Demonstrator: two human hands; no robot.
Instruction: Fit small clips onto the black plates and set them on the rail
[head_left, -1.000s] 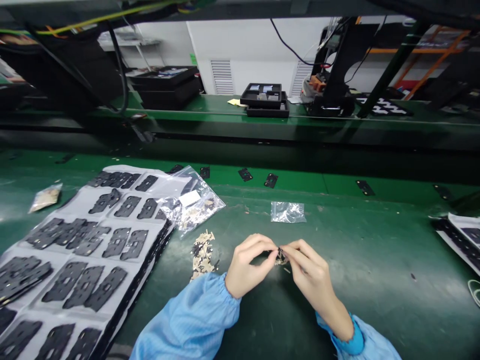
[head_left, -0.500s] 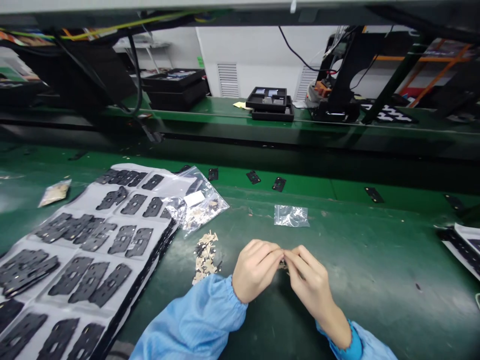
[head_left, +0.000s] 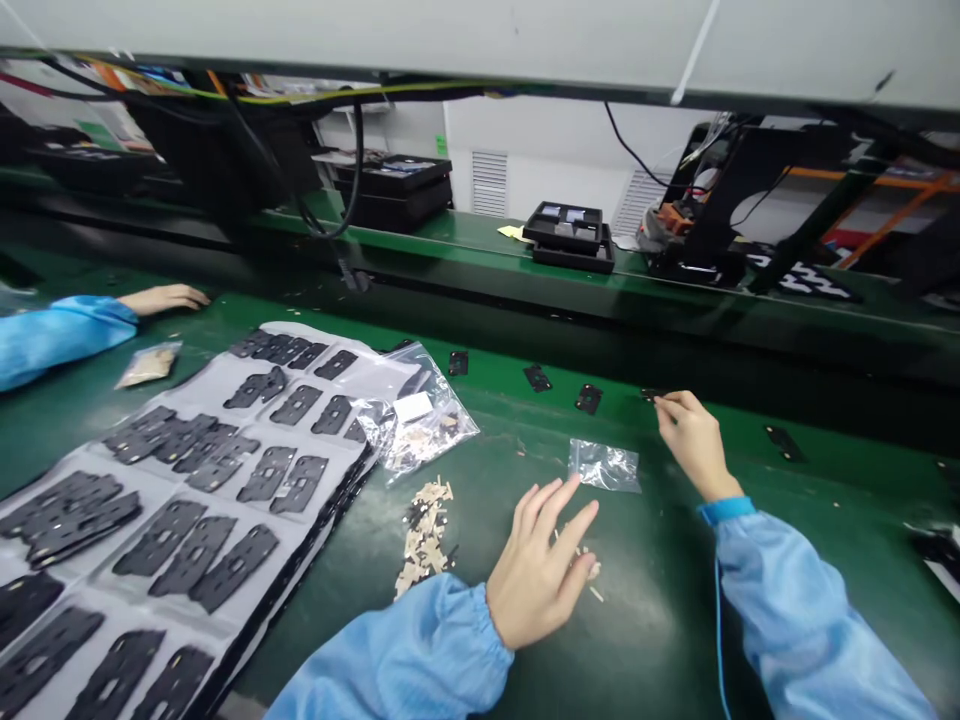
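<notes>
My left hand (head_left: pixel 541 562) is spread over the green bench with nothing in its fingers. Partly under it lie a few small beige pieces (head_left: pixel 594 570). My right hand (head_left: pixel 691 437) reaches to the far green strip, its fingertips pinched on the edge of a small black plate (head_left: pixel 649 395). To the left of that plate, other black plates (head_left: pixel 589 398) lie apart on the strip. A loose heap of small beige and black pieces (head_left: pixel 426 538) is left of my left hand. Between my hands, a little farther off, rests a small clear bag (head_left: pixel 604 466).
A grey-white compartmented tray (head_left: pixel 300 532) full of black plates takes up the left, with a clear zip bag (head_left: pixel 427 420) over its corner. A co-worker's hand (head_left: pixel 166 298) rests at far left near a bag of beige pieces (head_left: pixel 148 364). Black boxes (head_left: pixel 574 256) stand on the back shelf.
My hands, earlier pinched together over the bench, are now apart. The right one has moved far right and forward with a black plate; the left has opened. A co-worker's arm has appeared at left.
</notes>
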